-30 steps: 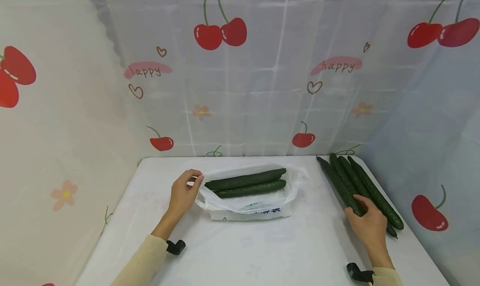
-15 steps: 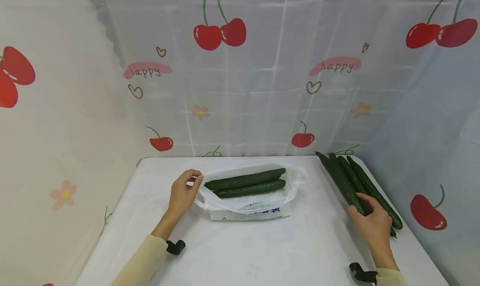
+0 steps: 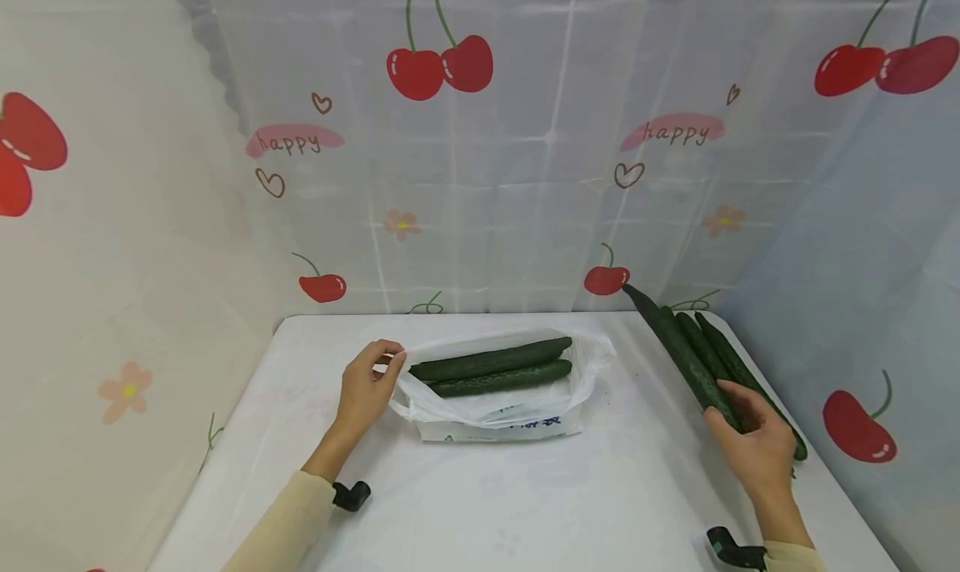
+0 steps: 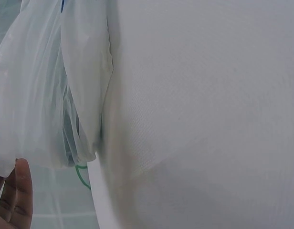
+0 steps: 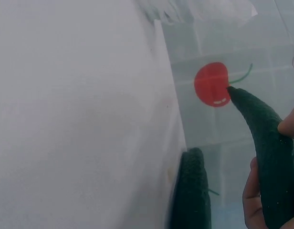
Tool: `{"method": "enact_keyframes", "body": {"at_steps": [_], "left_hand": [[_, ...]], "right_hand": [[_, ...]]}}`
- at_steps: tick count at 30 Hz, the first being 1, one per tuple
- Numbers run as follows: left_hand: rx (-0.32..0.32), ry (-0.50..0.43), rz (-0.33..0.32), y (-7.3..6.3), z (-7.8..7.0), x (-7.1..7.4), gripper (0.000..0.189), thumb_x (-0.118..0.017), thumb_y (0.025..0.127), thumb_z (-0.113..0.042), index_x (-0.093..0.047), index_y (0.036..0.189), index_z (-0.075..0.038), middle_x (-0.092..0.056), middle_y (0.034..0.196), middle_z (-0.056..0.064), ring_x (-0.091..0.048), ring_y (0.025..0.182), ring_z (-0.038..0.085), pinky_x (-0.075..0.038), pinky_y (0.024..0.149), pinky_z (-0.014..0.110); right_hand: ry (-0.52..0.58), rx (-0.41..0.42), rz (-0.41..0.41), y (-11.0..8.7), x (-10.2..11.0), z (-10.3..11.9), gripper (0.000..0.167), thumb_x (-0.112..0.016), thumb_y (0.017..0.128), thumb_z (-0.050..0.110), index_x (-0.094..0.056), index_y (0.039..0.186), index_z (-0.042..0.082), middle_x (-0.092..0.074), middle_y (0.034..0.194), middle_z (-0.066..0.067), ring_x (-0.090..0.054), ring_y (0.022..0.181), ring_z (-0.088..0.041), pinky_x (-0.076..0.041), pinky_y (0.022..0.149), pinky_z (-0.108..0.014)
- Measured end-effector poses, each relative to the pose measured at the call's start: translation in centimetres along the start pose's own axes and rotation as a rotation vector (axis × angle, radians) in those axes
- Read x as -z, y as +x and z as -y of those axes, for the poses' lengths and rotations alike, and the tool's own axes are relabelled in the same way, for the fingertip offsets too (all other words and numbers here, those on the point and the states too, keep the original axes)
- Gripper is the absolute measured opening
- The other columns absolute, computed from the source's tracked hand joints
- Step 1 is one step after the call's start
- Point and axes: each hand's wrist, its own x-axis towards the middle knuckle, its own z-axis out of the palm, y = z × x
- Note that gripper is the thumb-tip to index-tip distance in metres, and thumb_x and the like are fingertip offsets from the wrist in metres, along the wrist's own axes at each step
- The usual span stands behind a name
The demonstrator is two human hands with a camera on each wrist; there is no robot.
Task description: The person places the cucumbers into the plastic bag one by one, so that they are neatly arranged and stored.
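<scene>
My left hand (image 3: 369,387) pinches the left edge of a white plastic bag (image 3: 495,418); in the left wrist view its fingers (image 4: 23,191) touch the bag's rim. Two dark green cucumbers (image 3: 491,359) lie side by side in the bag's mouth. On the right, my right hand (image 3: 753,443) grips the near end of another cucumber (image 3: 678,347), whose far tip is tilted up off the table. The right wrist view shows thumb and fingers around this cucumber (image 5: 276,171). Beside and partly behind it, more cucumbers (image 3: 723,355) lie along the table's right edge, partly hidden by the hand.
A white-covered table (image 3: 510,497) stands under the bag and cucumbers. Pale curtains (image 3: 495,180) printed with cherries hang close behind it and at both sides. Black wrist cameras (image 3: 351,495) stick out from both sleeves.
My right hand has shifted slightly right, lifting the gripped cucumber so its far tip has risen above the table's back edge. The left hand and the bag have stayed put.
</scene>
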Motion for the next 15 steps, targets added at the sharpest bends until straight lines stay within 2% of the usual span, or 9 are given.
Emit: {"method": "enact_keyframes", "body": {"at_steps": [6,15], "left_hand": [[0.003,-0.008,-0.002,0.0,-0.1,0.0,0.012,-0.069,0.107,-0.030,-0.074,0.115,-0.022,-0.076,0.115,-0.003,-0.075,0.104,0.018,-0.060,0.079,0.026],[0.002,-0.007,-0.009,0.1,0.0,-0.1,0.011,-0.070,0.107,-0.029,-0.074,0.114,-0.022,-0.077,0.114,-0.003,-0.076,0.103,0.018,-0.059,0.078,0.026]], "right_hand": [[0.009,0.087,0.017,0.1,0.2,0.5,0.048,-0.083,0.089,0.003,-0.075,0.134,0.017,-0.072,0.127,0.020,-0.054,0.111,0.021,-0.040,0.092,0.002],[0.046,0.178,0.061,0.0,0.0,1.4,0.049,-0.082,0.088,-0.003,-0.075,0.133,0.013,-0.064,0.118,0.034,-0.061,0.106,0.015,-0.043,0.090,0.003]]}}
